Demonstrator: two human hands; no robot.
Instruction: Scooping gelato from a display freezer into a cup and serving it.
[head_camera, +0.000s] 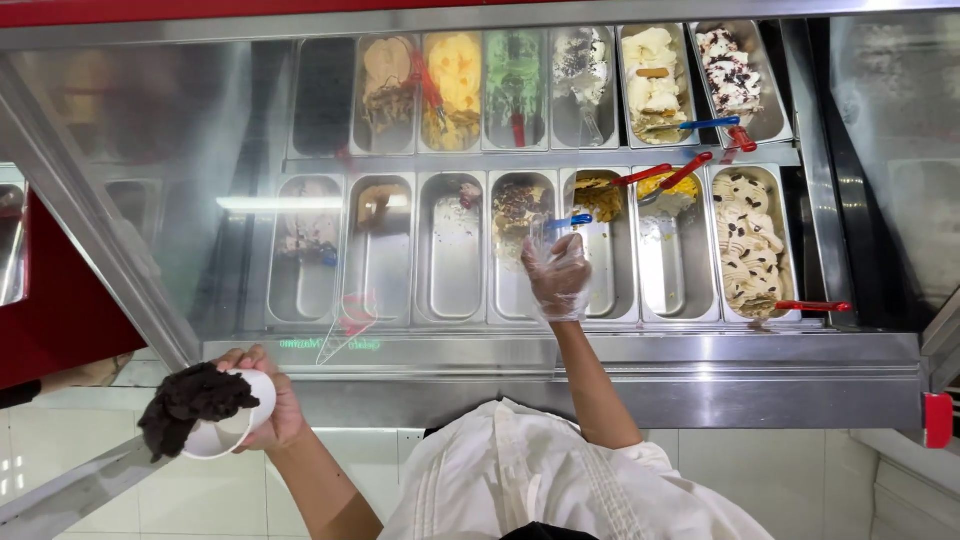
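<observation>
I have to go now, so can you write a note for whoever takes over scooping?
Left hand: bare, holds a white paper cup heaped with dark chocolate ice cream, outside the case.
Right hand: in a clear plastic glove, inside the steel display case, gripping a blue-handled scoop in the brownish chocolate-chip tub.
Done: one dark scoop in the cup.
Left: nothing lifted from this tub yet.

A red-and-green cone-shaped logo sticker sits on the display case's glass front, lower left.
</observation>
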